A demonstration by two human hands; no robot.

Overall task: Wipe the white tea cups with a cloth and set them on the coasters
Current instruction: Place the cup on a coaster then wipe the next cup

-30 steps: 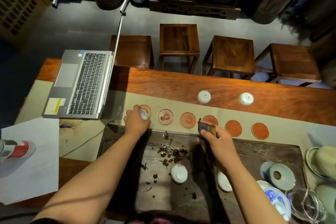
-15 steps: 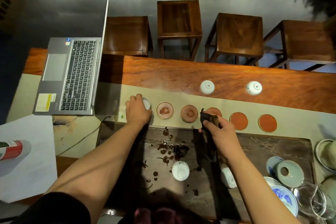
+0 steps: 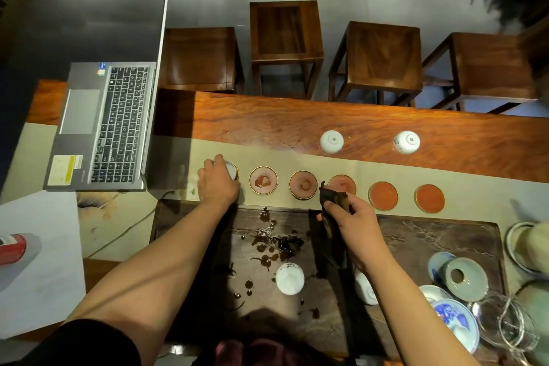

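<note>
Dark tea tray (image 3: 430, 235) nearest, stained. Beyond it, six coasters (image 3: 383, 195) in a row. Left hand (image 3: 218, 184) curled over a white cup (image 3: 231, 169) on the leftmost coaster, apparently gripping it. Right hand (image 3: 353, 223) clutching a dark cloth (image 3: 331, 202) above the tray.

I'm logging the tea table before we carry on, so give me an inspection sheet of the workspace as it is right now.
Surface: wooden table with a beige runner; dark tea tray spattered with tea leaves.
Job's things: six coasters; leftmost coaster bears a white cup; two cups upside down on the far wood; two more on the tray.
Clutter: laptop, red can, lidded bowls and glassware at right.
Hands: left hand grips the cup on the coaster; right hand holds the dark cloth.
Cables: thin cord on the runner.
Surroundings: four wooden stools, grey floor.
</note>
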